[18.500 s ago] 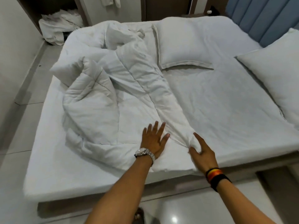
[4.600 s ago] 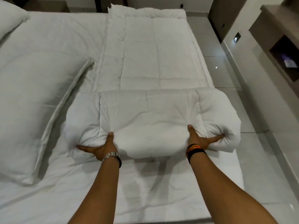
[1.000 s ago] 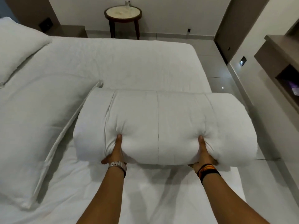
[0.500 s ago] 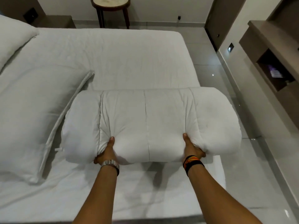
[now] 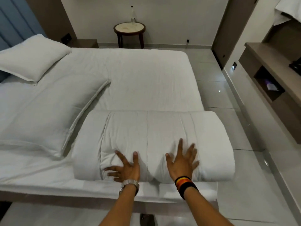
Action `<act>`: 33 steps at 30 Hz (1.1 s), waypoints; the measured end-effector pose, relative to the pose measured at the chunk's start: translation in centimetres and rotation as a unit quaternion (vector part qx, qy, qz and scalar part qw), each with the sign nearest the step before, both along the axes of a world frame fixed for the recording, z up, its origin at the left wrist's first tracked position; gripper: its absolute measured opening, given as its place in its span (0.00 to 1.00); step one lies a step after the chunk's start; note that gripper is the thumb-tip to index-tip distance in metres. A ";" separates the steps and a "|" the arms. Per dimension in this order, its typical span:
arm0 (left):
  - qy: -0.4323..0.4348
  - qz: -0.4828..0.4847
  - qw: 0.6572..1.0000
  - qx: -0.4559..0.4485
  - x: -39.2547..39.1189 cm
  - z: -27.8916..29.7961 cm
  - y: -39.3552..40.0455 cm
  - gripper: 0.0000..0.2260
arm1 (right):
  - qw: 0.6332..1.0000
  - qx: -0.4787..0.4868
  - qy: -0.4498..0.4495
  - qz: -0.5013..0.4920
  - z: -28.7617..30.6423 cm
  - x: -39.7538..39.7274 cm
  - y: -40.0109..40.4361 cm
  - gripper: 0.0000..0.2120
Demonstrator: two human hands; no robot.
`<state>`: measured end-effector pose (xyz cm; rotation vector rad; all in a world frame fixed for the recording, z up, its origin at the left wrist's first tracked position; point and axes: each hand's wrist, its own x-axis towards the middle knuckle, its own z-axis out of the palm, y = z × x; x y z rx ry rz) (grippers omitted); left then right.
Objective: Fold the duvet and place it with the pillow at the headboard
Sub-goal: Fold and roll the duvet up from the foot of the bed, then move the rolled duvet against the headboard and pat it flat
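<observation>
The white duvet (image 5: 154, 132) lies folded into a thick bundle on the near right corner of the bed (image 5: 138, 79), its right end overhanging the mattress edge. My left hand (image 5: 125, 167) rests flat on its near side with fingers spread. My right hand (image 5: 182, 160) is also spread, on or just above the top of the duvet, slightly blurred. A large white pillow (image 5: 44, 115) lies just left of the duvet. A second pillow (image 5: 32, 57) sits at the far left against the blue headboard (image 5: 14, 23).
A round side table (image 5: 129, 30) with a bottle (image 5: 133, 14) stands beyond the bed by the far wall. A wall unit with shelves (image 5: 273, 82) runs along the right. Tiled floor (image 5: 228, 111) lies between it and the bed.
Both hands have let go of the duvet's near edge and now lie spread on it. The bundle has settled on the bed near the front edge.
</observation>
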<state>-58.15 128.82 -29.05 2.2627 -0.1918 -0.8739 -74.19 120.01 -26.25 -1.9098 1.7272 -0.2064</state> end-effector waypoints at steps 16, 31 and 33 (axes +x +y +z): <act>-0.281 -0.072 0.949 0.124 5.5 -10.0 -8.1 0.40 | 0.913 -0.064 0.252 0.315 -9.0 5.3 -17.3 0.50; 0.011 0.426 0.896 -0.125 -7.7 -6.0 -10.0 0.47 | 0.866 0.213 0.103 0.440 -6.2 17.3 -37.5 0.69; 0.000 0.447 0.887 -0.116 -7.7 -6.5 -10.4 0.46 | 0.860 0.261 0.066 0.433 -8.6 17.9 -37.7 0.67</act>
